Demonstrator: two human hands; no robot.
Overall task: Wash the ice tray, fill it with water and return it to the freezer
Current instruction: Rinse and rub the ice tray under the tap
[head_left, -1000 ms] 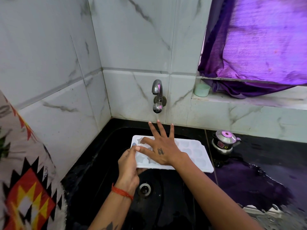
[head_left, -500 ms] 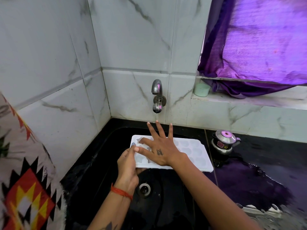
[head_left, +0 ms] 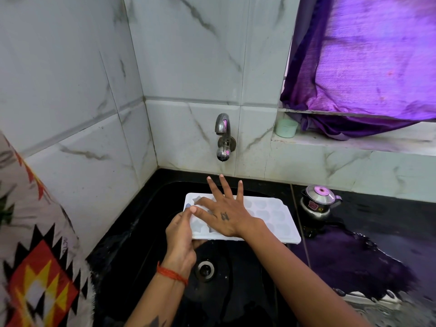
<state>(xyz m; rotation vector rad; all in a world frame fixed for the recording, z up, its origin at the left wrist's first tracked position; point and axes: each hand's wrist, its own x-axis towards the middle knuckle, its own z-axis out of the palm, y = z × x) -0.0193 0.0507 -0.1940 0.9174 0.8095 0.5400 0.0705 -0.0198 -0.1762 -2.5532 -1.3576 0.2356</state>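
A white ice tray (head_left: 271, 217) with shaped cells is held level over the black sink (head_left: 151, 232), below the wall tap (head_left: 223, 138). My left hand (head_left: 181, 234) grips the tray's near-left corner, thumb on top and fingers underneath. My right hand (head_left: 224, 211) lies flat on the tray's left half with its fingers spread, covering several cells. No water runs from the tap. The sink drain (head_left: 206, 270) sits just under the tray's front edge.
A small steel kettle with a pink knob (head_left: 318, 201) stands on the wet black counter to the right. A pale green cup (head_left: 286, 128) sits on the window ledge under a purple curtain (head_left: 368, 67). A patterned cloth (head_left: 30, 267) hangs at the left.
My right hand has slid slightly leftward and away across the tray. The tray and my left hand have stayed almost still.
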